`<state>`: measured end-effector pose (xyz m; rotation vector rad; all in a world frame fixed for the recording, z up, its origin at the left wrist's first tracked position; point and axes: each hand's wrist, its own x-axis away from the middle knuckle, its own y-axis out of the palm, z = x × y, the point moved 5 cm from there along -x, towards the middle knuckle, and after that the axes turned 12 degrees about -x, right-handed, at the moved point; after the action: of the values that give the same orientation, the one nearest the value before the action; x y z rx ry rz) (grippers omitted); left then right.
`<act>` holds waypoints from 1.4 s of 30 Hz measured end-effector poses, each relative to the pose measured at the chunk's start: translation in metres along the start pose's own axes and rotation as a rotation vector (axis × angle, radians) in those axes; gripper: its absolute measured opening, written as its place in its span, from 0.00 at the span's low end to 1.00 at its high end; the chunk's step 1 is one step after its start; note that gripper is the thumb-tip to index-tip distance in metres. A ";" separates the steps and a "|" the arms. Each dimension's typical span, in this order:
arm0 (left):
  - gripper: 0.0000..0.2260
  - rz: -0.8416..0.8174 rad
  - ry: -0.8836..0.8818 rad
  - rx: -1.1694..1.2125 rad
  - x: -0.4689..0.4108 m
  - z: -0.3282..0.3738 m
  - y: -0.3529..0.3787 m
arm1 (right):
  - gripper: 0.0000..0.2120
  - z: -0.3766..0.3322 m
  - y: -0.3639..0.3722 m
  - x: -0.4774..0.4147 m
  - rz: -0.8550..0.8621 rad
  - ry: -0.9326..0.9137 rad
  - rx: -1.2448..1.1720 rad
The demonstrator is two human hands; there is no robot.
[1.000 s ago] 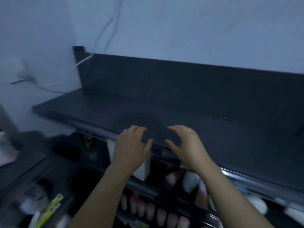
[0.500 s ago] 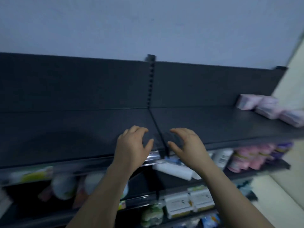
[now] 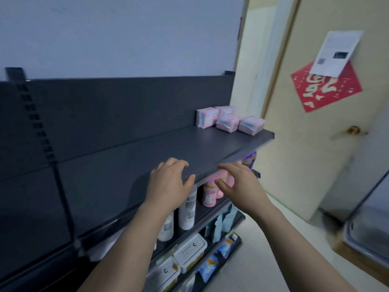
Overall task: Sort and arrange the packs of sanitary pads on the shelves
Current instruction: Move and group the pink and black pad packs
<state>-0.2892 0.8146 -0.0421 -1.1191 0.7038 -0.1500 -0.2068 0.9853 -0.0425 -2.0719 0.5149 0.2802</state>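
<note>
- The dark top shelf runs from near left to far right.
- Four pink packs of sanitary pads sit clustered at its far right end, the leftmost one upright.
- On the second shelf white bottles stand near, pink bottles farther right.
- The third shelf carries white lidded boxes and pale blue-green pouches.
- Blue packets lean on the bottom shelf.

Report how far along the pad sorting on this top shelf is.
Done: little to show; four pink packs sit in a loose, uneven cluster at the right end of the top shelf. In hand: nothing; the left hand and right hand are empty at the shelf's front edge. Left: reach the packs and line them up.
</note>
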 end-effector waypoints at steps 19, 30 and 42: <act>0.15 -0.047 0.027 0.087 -0.259 0.088 0.103 | 0.13 0.181 -0.063 -0.185 0.119 0.151 0.045; 0.20 -0.120 -0.088 -0.011 -0.357 0.113 0.192 | 0.16 0.274 -0.077 -0.288 0.039 0.109 0.056; 0.33 -0.432 -0.396 0.063 -0.428 0.117 0.276 | 0.19 0.371 -0.091 -0.386 -0.135 0.054 0.022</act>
<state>-0.6167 1.2219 -0.0622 -1.1834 0.0985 -0.3046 -0.5040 1.4390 -0.0160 -2.0861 0.4059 0.1389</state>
